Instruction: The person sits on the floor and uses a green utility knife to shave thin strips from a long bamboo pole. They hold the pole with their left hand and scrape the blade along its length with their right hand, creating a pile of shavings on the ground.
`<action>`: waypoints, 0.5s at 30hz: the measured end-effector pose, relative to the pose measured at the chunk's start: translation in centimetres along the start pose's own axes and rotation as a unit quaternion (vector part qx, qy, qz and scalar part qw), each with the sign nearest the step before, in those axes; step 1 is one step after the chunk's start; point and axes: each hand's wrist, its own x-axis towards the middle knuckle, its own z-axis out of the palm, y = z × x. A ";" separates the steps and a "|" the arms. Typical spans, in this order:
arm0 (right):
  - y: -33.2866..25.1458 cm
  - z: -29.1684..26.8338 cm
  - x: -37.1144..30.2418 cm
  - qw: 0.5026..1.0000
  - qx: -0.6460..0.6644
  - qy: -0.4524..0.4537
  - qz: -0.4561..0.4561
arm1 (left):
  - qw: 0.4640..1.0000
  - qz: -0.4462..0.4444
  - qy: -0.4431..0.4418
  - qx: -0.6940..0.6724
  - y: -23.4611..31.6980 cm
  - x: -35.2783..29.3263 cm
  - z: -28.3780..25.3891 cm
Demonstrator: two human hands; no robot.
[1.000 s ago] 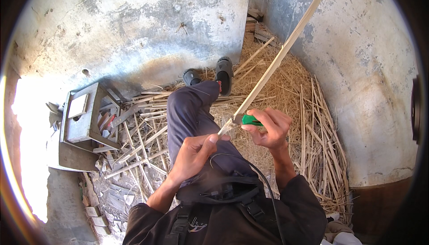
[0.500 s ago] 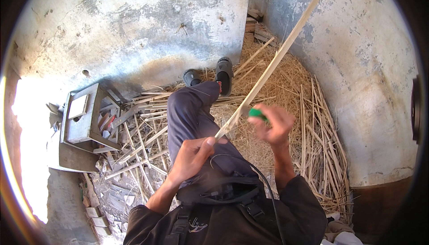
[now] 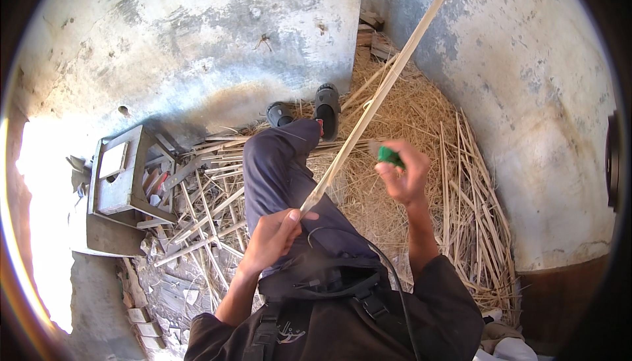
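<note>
Wooden strip, position: the long strip [image 3: 372,109] rises obliquely from the left hand [image 3: 271,237], passing over the trousers [image 3: 280,170] and the straw-like shavings [image 3: 421,114] to a far tip before the wall [image 3: 526,98] at upper right.
Left hand: grasps the strip at its lower end, the thumb laid along the upper side and the fingers curled beneath.
Right hand: lies to the right of the strip and apart from it, the fingers bent around a green-handled tool [image 3: 391,157].
Tool: the green handle shows between thumb and fingers; a blurred greyish part projects toward the strip, and whether it touches the wood cannot be told.
Wooden strip, appearance: slender, nearly straight and pale yellow, with a squared far tip; the lower portion narrows toward the left hand and looks whiter and uneven. A small pale curl shows at its edge near mid-length.
Floor, right: loose thin sticks [image 3: 464,196] lie roughly lengthwise beside the shavings.
Floor, left: further sticks [image 3: 209,213] lie crossed over one another.
Left margin: a worn wooden stool [image 3: 122,173] stands near the wall, a dark opening in its pale face.
Beyond the knee: dark shoes [image 3: 327,112] rest close to the wall's foot.
</note>
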 end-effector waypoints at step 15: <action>-1.8 1.0 0.2 0.998 -0.053 -0.002 -0.027 | 0.999 0.023 -0.008 0.046 0.1 -0.3 0.5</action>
